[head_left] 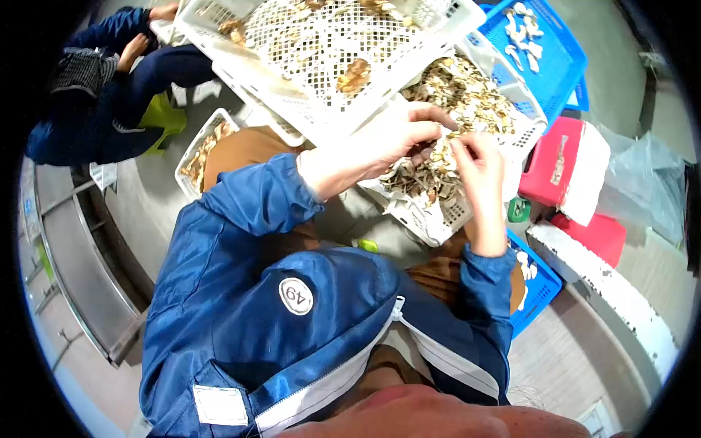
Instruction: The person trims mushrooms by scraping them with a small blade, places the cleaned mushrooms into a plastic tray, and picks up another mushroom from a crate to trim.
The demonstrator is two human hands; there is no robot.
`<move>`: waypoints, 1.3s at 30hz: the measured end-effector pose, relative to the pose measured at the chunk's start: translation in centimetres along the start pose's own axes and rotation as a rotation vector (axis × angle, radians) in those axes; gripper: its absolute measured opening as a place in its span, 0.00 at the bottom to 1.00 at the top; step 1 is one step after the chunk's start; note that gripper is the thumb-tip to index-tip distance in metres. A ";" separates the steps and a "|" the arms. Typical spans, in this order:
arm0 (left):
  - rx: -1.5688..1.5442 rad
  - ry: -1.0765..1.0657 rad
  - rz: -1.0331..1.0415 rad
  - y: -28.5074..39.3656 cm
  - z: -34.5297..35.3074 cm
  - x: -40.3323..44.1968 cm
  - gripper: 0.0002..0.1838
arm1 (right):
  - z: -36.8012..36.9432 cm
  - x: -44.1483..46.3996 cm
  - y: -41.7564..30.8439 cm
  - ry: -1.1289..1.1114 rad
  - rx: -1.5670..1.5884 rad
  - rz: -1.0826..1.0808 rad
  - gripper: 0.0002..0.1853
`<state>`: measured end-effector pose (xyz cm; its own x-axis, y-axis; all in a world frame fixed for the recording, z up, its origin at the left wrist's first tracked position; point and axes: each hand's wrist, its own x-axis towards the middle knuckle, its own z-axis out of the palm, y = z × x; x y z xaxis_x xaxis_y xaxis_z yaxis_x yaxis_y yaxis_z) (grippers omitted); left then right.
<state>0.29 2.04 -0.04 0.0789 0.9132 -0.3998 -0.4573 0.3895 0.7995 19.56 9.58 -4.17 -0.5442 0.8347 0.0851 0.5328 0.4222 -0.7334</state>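
Both hands meet over a basket of mushrooms.
The left hand reaches in over the basket's left edge, thumb and fingers curled close; the right hand is over the middle, thumb and forefinger nearly together; whether either is clamped on a piece, one cannot tell. The mushrooms fill the basket, pale pieces heaped toward its far corner, greyer ones toward its near corner. Beside its left edge, a white crate carries a few scattered bits, one brown clump near its near corner. Past the basket's far right edge, a blue tray holds whole white mushrooms toward its left edge. A tub at far left holds brown pieces.
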 end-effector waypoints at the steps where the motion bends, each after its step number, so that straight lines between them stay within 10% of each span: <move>1: 0.005 0.029 0.019 -0.4 -0.3 0.3 0.15 | -1.6 0.6 -1.6 0.009 0.104 0.074 0.07; 7: 0.158 0.034 0.036 -0.4 -0.4 -0.1 0.21 | -1.6 1.0 -4.5 0.097 0.748 0.195 0.05; 12: 1.202 -0.102 0.354 -2.9 -0.9 -1.0 0.31 | -2.9 1.0 -4.5 0.156 0.599 0.259 0.07; 19: 0.959 0.139 1.019 0.7 1.4 -0.6 0.19 | 0.0 -0.2 -4.2 -0.027 1.275 0.493 0.11; 25: 0.967 0.005 0.993 -1.3 2.7 -1.0 0.11 | 2.4 -2.2 -2.4 -0.089 1.740 0.712 0.19; 30: 0.889 0.076 1.031 1.7 1.0 -0.3 0.05 | -3.3 -1.0 -5.2 0.159 1.553 0.732 0.04; 34: 1.111 0.302 0.748 8.0 -5.9 0.3 0.11 | -12.4 -4.2 -1.4 0.328 1.292 0.306 0.07; 39: 1.658 0.503 0.435 15.0 -31.4 5.7 0.20 | -19.0 -16.4 14.4 0.776 0.208 0.580 0.11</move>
<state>-33.94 9.32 -4.38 -0.1886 0.9758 0.1110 0.9371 0.1450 0.3177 48.50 8.69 -3.31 0.3800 0.9242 0.0393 0.4176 -0.1335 -0.8988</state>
